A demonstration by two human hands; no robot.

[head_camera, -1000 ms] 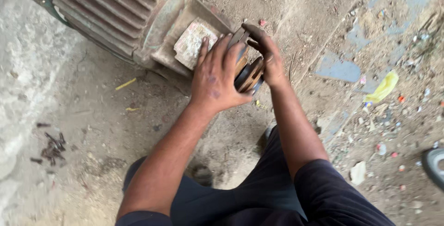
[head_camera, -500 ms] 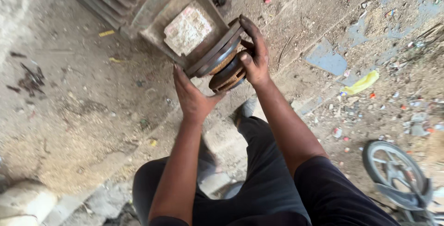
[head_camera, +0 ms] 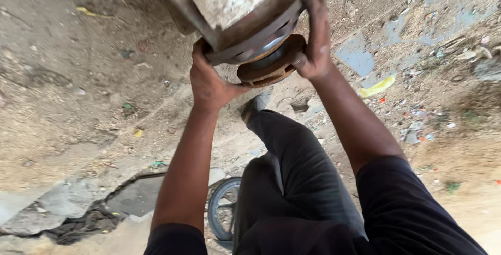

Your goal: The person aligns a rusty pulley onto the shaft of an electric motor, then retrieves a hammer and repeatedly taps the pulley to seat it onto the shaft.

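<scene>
The left hand [head_camera: 209,80] cups the lower-left edge of the rusty pulley [head_camera: 271,64] on the end of the old electric motor [head_camera: 235,10], fingers curled tight under the rim. To work the pulley well, both hands should bear evenly on opposite sides, so it stays square and does not cock on its shaft. The pulley looks a grooved, rust-brown disc with a brighter metal hub, sitting just beneath the motor's grimy end plate, above the dirt floor [head_camera: 78,104]. The right hand [head_camera: 313,36] clamps its upper-right edge, fingers wrapped over the rim. A yellow scrap [head_camera: 377,86] lies further right.
</scene>
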